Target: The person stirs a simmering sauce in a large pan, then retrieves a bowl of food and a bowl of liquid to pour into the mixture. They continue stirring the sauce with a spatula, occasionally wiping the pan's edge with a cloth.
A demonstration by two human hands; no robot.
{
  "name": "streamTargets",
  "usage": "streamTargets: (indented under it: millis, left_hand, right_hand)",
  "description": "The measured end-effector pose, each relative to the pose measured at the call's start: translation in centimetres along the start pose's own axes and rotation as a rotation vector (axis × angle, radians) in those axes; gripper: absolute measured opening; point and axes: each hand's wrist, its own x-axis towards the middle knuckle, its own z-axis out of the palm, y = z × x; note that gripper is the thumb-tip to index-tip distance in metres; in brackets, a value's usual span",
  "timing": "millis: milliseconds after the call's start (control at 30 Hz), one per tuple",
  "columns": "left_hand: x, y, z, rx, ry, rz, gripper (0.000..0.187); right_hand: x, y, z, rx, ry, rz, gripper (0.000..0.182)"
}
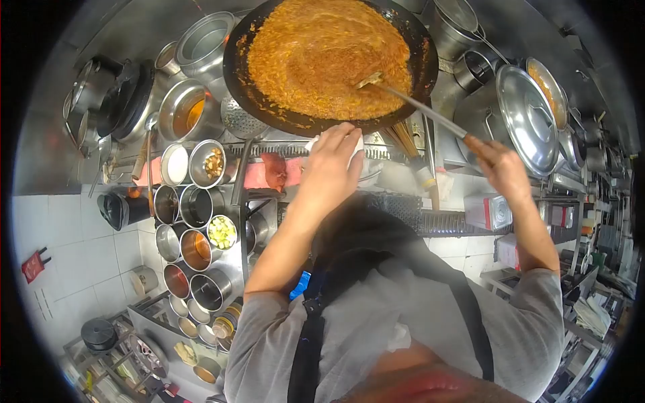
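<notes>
Part of the wearer's face [416,387] is nearest, above a grey shirt [410,302] and dark apron straps [306,356]. Beyond these, the right hand [500,164] is clenched round the wooden end of a long spatula [437,115], whose blade sits in the orange, grainy food [316,50]. The left hand [334,151] lies over a white cloth [358,144] at the near rim of the wok [424,60]; its thumb is hidden, so I cannot tell whether it grips or only presses.

The wok stands ahead of the 2 hands, broad and well filled. It looks heavy and probably hot, best held by the rim through folded cloth. The metal shaft seems stiff, and the wood at its end is the sensible hold; the thick food should drag on the blade, and any oil would make it slippery.

Left of the wok, a steel pot [166,111] holds orange liquid. Nearer, 1 bowl [197,161] has brown pieces, the neighbouring cup [163,173] something white, and another tin [222,250] chopped green bits. Right of the wok, a domed lid [521,117] hides its pot's contents; behind it, a pan [561,111] shows something orange.
</notes>
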Motion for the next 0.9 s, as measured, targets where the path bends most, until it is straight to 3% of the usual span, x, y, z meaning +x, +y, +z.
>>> streamTargets:
  millis: [167, 400, 600, 833, 900]
  left_hand:
    - [-2.4, -4.3, 5.2, 0.180, -0.021, -0.025, 0.031]
    - [-3.4, -5.1, 6.3, 0.190, 0.073, 0.030, 0.032]
    - [-4.4, -2.9, 5.6, 0.215, 0.015, -0.012, 0.044]
    - [-4.4, -3.8, 4.8, 0.059, 0.016, -0.082, 0.045]
    - [-3.6, -4.4, 4.1, 0.272, -0.018, -0.032, 0.038]
  right_hand:
    - [2.7, -3.1, 5.7, -0.068, -0.025, -0.042, 0.041]
    - [9.6, -5.5, 12.0, -0.093, -0.038, 0.007, 0.043]
    - [15.5, -6.3, 13.4, -0.044, -0.032, 0.125, 0.044]
    - [20.0, -3.0, 11.8, -0.068, 0.038, 0.181, 0.041]
    - [20.6, -0.4, 11.4, -0.136, 0.058, 0.191, 0.035]
